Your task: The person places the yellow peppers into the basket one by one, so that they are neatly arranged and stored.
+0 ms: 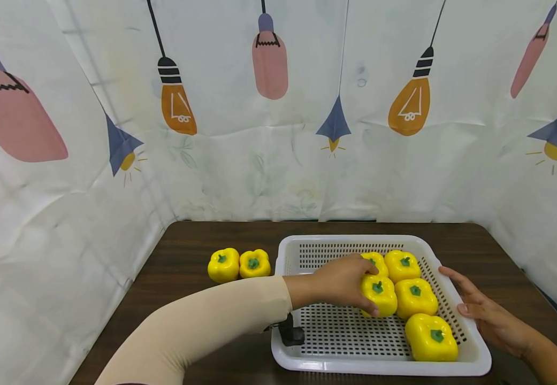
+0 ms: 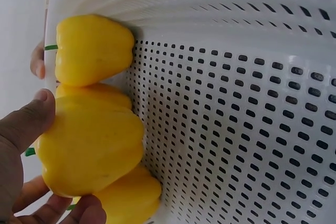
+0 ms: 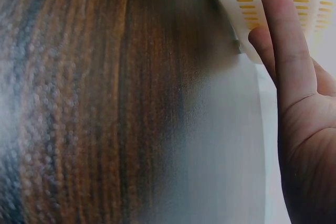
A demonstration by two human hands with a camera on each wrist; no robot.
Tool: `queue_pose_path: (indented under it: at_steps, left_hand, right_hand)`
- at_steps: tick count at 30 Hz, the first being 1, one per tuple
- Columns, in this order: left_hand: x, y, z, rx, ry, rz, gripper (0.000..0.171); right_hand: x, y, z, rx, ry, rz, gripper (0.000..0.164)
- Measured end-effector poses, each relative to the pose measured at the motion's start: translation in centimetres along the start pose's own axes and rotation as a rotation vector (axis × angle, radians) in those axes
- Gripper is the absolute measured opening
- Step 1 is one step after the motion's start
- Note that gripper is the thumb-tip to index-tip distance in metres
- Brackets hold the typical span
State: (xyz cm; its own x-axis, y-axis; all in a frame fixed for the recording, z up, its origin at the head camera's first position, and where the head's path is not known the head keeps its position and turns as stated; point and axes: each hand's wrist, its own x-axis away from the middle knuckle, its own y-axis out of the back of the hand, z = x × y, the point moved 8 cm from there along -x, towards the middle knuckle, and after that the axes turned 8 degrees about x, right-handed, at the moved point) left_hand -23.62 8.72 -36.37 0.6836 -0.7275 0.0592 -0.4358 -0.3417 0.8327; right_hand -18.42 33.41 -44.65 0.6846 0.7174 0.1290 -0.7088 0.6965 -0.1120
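Observation:
My left hand [image 1: 345, 280] reaches into the white plastic basket [image 1: 379, 367]. Its thumb and fingers grip the sides of a yellow bell pepper [image 1: 380, 297] with a green stem; the same pepper [image 2: 94, 145] fills the space before the thumb in the left wrist view. Around it in the basket lie several more, one bell pepper [image 1: 431, 338] at the near right corner and another bell pepper [image 1: 416, 298] right beside the gripped one. On the basket's right side, my right hand [image 1: 492, 315] touches the rim with its fingers extended along the outer wall.
Two more yellow peppers, a left one [image 1: 223, 266] and a right one [image 1: 254, 263], rest on the dark wooden table [image 1: 177, 267] left of the basket. Behind the table hangs a white curtain [image 1: 230, 176] printed with lamps.

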Motion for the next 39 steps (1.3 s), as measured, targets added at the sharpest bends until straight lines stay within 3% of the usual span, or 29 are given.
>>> queue_pose_path:
  at_steps: [28, 39]
  left_hand:
    - [-0.3, -1.3, 0.5, -0.017, 0.077, -0.011, 0.08]
    - [-0.5, -1.8, 0.6, -0.072, 0.08, -0.024, 0.081]
  right_hand:
    - [0.0, 0.4, -0.1, 0.023, -0.001, -0.025, 0.069]
    - [0.0, 0.4, -0.2, 0.036, -0.022, -0.046, 0.068]
